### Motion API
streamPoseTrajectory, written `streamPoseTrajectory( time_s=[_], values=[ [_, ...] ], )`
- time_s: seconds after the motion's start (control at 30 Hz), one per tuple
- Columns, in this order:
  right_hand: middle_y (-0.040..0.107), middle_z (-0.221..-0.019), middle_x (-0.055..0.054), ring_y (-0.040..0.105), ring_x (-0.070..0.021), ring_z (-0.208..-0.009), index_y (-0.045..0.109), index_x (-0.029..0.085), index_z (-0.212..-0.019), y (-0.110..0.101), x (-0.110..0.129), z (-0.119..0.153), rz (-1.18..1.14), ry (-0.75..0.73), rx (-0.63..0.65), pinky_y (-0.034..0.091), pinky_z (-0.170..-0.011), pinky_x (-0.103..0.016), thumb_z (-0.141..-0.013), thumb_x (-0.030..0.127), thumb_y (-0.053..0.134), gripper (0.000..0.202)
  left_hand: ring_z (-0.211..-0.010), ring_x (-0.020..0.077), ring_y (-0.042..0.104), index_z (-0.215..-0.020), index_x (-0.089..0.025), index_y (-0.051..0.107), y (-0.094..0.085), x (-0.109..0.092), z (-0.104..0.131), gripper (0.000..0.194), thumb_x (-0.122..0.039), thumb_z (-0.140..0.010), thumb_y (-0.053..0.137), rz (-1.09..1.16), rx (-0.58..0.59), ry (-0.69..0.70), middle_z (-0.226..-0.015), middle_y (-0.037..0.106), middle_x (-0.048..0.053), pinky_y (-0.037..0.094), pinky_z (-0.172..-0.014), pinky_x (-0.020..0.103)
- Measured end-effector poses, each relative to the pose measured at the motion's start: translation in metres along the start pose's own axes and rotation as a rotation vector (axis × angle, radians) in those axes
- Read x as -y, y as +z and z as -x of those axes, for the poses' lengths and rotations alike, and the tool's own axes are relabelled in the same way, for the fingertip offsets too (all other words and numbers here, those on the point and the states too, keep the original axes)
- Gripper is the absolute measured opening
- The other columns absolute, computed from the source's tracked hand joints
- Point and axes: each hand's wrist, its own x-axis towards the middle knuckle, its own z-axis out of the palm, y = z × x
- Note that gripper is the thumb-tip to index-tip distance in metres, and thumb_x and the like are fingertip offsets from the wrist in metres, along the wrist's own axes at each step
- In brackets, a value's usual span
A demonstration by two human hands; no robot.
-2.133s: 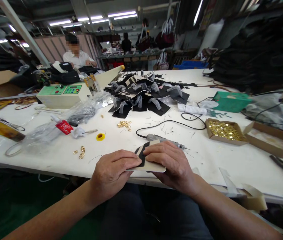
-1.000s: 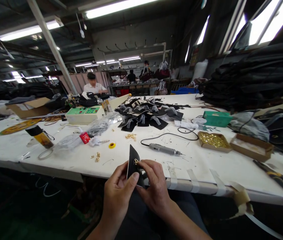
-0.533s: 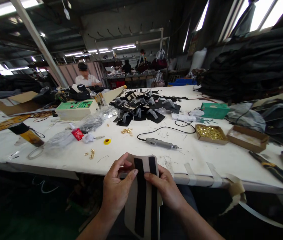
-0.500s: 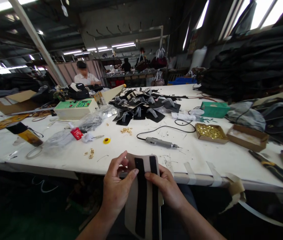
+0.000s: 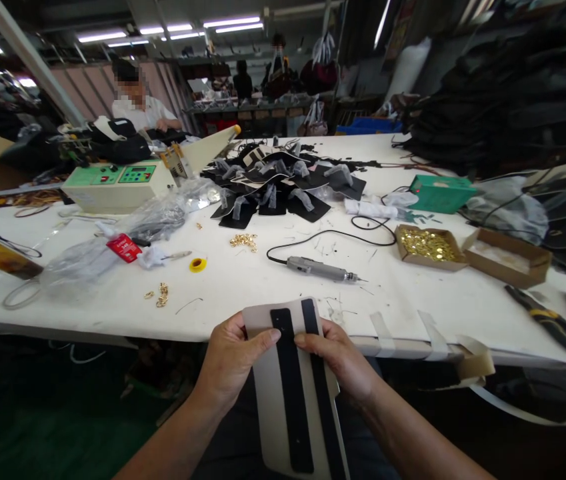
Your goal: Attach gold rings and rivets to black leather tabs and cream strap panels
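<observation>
Your left hand [image 5: 230,353] is gripping the beige panel [image 5: 313,407] by its upper left edge, thumb on the wider black strip [image 5: 293,400]! Your right hand [image 5: 345,357] clasps the opposite edge, its thumb reaching across the narrower strip [image 5: 321,380], other fingers mostly hidden behind. So there's the panel, tilted between both hands, over your lap at the near edge of the white table [image 5: 243,287]. Just past it lies the grey driver [image 5: 317,268], cable trailing behind. Left of that, a yellow ring [image 5: 197,265] and loose gold pieces [image 5: 243,243]; right, an open box [image 5: 433,263] full of gold bits. Further back sprawls a heap of black panels [image 5: 283,203], and beyond, a co-worker in a white shirt [image 5: 150,113]!
</observation>
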Motion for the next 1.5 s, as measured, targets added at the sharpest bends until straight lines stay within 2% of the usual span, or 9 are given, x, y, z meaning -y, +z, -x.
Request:
streamPoseTrajectory(
  time_s=[0.17, 0.33, 0.5, 0.63, 0.77, 0.9, 1.07, 1.27, 1.5],
  values=[
    [0.079, -0.090, -0.005, 0.072, -0.0179, -0.074, 0.077, 0.017, -0.103, -0.009, 0.002, -0.011, 0.048, 0.007, 0.027, 0.056, -0.070, -0.029, -0.083, 0.032, 0.081, 0.026, -0.086, 0.0200, 0.075, -0.106, -0.018, 0.079, -0.003, 0.005, -0.013, 0.030, -0.027, -0.079, 0.088, -0.002, 0.004, -0.010, -0.096, 0.083, 0.005, 0.061, -0.086, 0.034],
    [0.078, -0.092, -0.005, 0.070, -0.0177, -0.078, 0.078, 0.016, -0.100, -0.018, 0.014, -0.022, 0.242, -0.005, 0.041, 0.055, -0.072, -0.027, -0.082, 0.034, 0.083, 0.026, -0.081, 0.0200, 0.075, -0.107, -0.017, 0.077, -0.006, 0.010, -0.022, 0.032, -0.027, -0.078, 0.086, -0.044, 0.025, -0.086, -0.095, 0.082, 0.006, 0.061, -0.078, 0.033],
    [0.075, -0.081, -0.002, 0.065, -0.0161, -0.070, 0.075, 0.016, -0.084, -0.023, 0.030, -0.034, 0.448, 0.021, 0.072, 0.050, -0.063, -0.025, -0.084, 0.038, 0.081, 0.023, -0.080, 0.0214, 0.075, -0.105, -0.017, 0.076, -0.010, 0.005, -0.035, 0.031, -0.026, -0.077, 0.085, -0.121, 0.060, -0.160, -0.090, 0.081, 0.004, 0.062, -0.078, 0.035],
    [0.074, -0.077, -0.002, 0.063, -0.0146, -0.065, 0.074, 0.015, -0.081, -0.029, 0.031, -0.046, 0.474, 0.036, 0.076, 0.049, -0.061, -0.025, -0.085, 0.039, 0.078, 0.024, -0.080, 0.0238, 0.076, -0.103, -0.017, 0.076, -0.013, 0.000, -0.048, 0.031, -0.028, -0.076, 0.085, -0.192, 0.069, -0.210, -0.085, 0.079, 0.004, 0.062, -0.073, 0.034],
    [0.076, -0.081, -0.004, 0.066, -0.0156, -0.067, 0.075, 0.015, -0.083, -0.035, 0.031, -0.061, 0.408, 0.091, 0.023, 0.051, -0.063, -0.025, -0.083, 0.037, 0.078, 0.023, -0.079, 0.0241, 0.077, -0.104, -0.017, 0.075, -0.010, 0.001, -0.066, 0.033, -0.031, -0.075, 0.085, -0.233, 0.070, -0.231, -0.091, 0.082, 0.006, 0.062, -0.070, 0.033],
    [0.077, -0.078, -0.004, 0.068, -0.0157, -0.067, 0.075, 0.014, -0.081, -0.038, 0.035, -0.073, 0.311, 0.136, -0.075, 0.053, -0.063, -0.025, -0.077, 0.030, 0.079, 0.016, -0.081, 0.0245, 0.078, -0.107, -0.019, 0.073, -0.003, 0.005, -0.082, 0.035, -0.029, -0.074, 0.084, -0.204, 0.068, -0.253, -0.096, 0.083, 0.007, 0.063, -0.073, 0.036],
    [0.076, -0.074, -0.004, 0.066, -0.0137, -0.062, 0.073, 0.015, -0.076, -0.043, 0.027, -0.081, 0.268, 0.210, -0.078, 0.052, -0.058, -0.022, -0.073, 0.026, 0.077, 0.012, -0.087, 0.0267, 0.079, -0.109, -0.020, 0.074, -0.004, 0.017, -0.089, 0.035, -0.030, -0.076, 0.083, -0.262, 0.093, -0.283, -0.099, 0.082, 0.008, 0.064, -0.078, 0.039],
    [0.069, -0.062, -0.001, 0.060, -0.0136, -0.050, 0.069, 0.016, -0.072, -0.049, 0.020, -0.095, 0.435, 0.311, -0.179, 0.044, -0.043, -0.021, -0.071, 0.022, 0.070, 0.007, -0.084, 0.0267, 0.079, -0.106, -0.019, 0.073, -0.010, 0.035, -0.095, 0.035, -0.029, -0.074, 0.083, -0.292, 0.056, -0.313, -0.096, 0.082, 0.008, 0.064, -0.076, 0.039],
    [0.064, -0.056, -0.001, 0.060, -0.0160, -0.048, 0.064, 0.017, -0.063, -0.043, 0.027, -0.104, 0.689, 0.308, -0.208, 0.045, -0.037, -0.023, -0.068, 0.019, 0.068, 0.007, -0.079, 0.0248, 0.077, -0.101, -0.019, 0.073, -0.006, 0.038, -0.100, 0.032, -0.023, -0.070, 0.082, -0.349, 0.010, -0.319, -0.092, 0.082, 0.007, 0.062, -0.071, 0.034]
  ],
)
